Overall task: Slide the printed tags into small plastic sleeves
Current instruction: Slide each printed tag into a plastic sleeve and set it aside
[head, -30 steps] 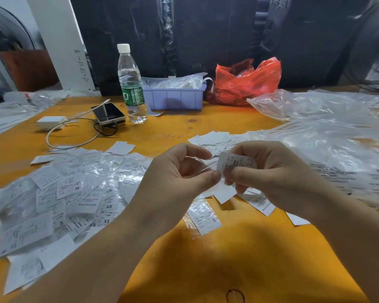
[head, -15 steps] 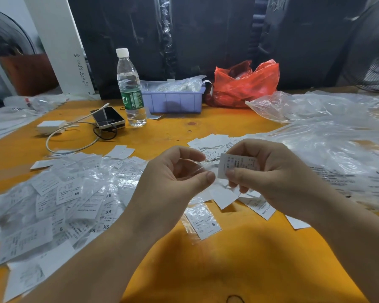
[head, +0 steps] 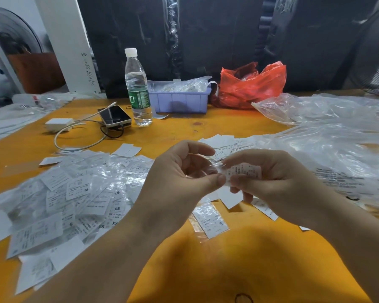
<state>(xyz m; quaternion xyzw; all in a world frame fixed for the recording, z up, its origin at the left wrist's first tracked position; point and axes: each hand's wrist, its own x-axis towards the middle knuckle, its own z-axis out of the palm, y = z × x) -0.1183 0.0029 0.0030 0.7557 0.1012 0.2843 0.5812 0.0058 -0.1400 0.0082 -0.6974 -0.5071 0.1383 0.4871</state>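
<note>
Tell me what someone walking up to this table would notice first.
First, the two hands at the centre: the left hand pinches a small clear plastic sleeve while the right hand holds a printed tag at its mouth. Left of them, a heap of sleeved tags covers the orange table. At the back stand a water bottle and a red plastic bag.

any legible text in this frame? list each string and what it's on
"XS": several sleeved tags in the left pile
"M": one pile tag
"S": the lone sleeved tag near the table's front
"MADE IN CHINA": a pile tag
Handwritten digits on the white board: not reliably readable
Held tag, bottle label, print on the big clear bags: too blurred
</note>
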